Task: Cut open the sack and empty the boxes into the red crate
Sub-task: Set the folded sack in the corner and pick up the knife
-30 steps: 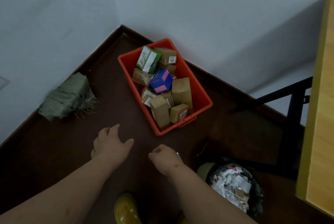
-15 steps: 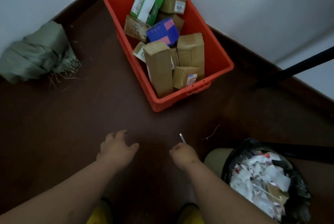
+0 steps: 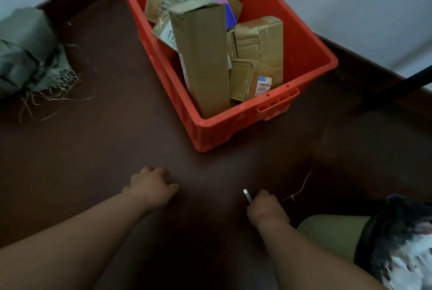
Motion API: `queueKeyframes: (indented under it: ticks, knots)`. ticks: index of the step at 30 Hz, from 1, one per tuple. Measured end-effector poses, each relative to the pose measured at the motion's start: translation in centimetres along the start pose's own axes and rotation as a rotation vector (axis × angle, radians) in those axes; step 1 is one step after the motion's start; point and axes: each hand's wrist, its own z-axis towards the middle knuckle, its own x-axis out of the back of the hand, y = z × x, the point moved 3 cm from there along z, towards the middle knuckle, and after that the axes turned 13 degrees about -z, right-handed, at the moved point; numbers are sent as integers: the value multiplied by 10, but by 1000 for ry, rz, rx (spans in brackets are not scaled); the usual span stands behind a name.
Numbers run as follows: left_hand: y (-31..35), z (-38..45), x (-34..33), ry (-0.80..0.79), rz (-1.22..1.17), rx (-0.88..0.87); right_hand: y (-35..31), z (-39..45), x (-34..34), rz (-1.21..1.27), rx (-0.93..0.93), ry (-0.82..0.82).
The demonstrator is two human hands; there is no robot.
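Head view: a red crate (image 3: 311, 72) full of boxes (image 3: 201, 55) sits on a dark floor (image 3: 105, 144). Left of the crate lies the crumpled sack (image 3: 28, 51). Nearer than the crate, the left hand (image 3: 149, 186) hangs loosely curled, grasping nothing; the right hand (image 3: 264, 207) is clenched around a small blade (image 3: 247, 195).

Smooth red plastic crate (image 3: 311, 72) w/ matt cardboard boxes (image 3: 201, 55); frayed woven sack (image 3: 30, 55); matt brown floor (image 3: 105, 144).
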Motion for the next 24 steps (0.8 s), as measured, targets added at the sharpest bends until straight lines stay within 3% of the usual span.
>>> queueKeyframes:
  ticks: [9, 13, 16, 19, 24]
  knots:
    - [-3, -2, -3, -20, 62, 13, -3, 8, -15, -60, 27, 14]
    - [2, -4, 3, -18, 54, 13, -17, 7, -5, 103, 73, -47]
    - [9, -9, 8, -23, -9, 3, -29, -4, 11, 499, 120, -223]
    - [14, -15, 12, -31, -90, -3, -34, -31, 28, 899, 90, -565]
    - [23, -32, 23, -36, -124, -11, -38, -65, 56, 942, 201, -694]
